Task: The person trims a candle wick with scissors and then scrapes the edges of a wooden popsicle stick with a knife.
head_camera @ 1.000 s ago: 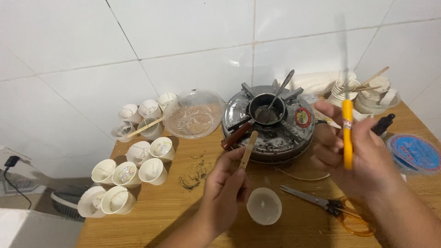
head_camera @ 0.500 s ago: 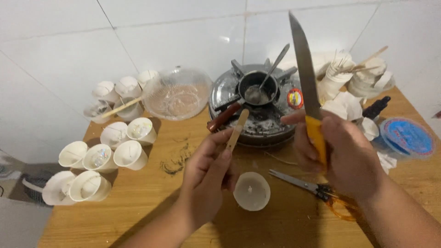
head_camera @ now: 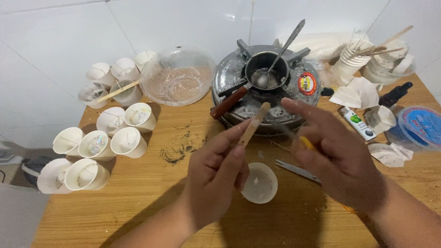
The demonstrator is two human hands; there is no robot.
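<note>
My left hand (head_camera: 216,174) pinches a flat wooden stick (head_camera: 254,124) that points up and to the right. My right hand (head_camera: 340,156) is closed around a knife with a yellow handle (head_camera: 307,143); the index finger is stretched out and the blade is hidden or blurred. Below and between both hands a small white cup (head_camera: 262,186) with pale wax in it stands on the wooden table (head_camera: 138,197). The two hands are close together above that cup.
A round metal stove (head_camera: 239,78) carries a small dark pot (head_camera: 271,62) with a spoon (head_camera: 287,41). A glass bowl (head_camera: 177,76) and several white paper cups (head_camera: 110,138) stand left. Scissors (head_camera: 296,169), a lighter (head_camera: 357,123) and a blue-lidded tub (head_camera: 420,126) lie right.
My right hand has lowered the knife from blade-up in front of the stove to down near the cup. My left hand still holds the stick.
</note>
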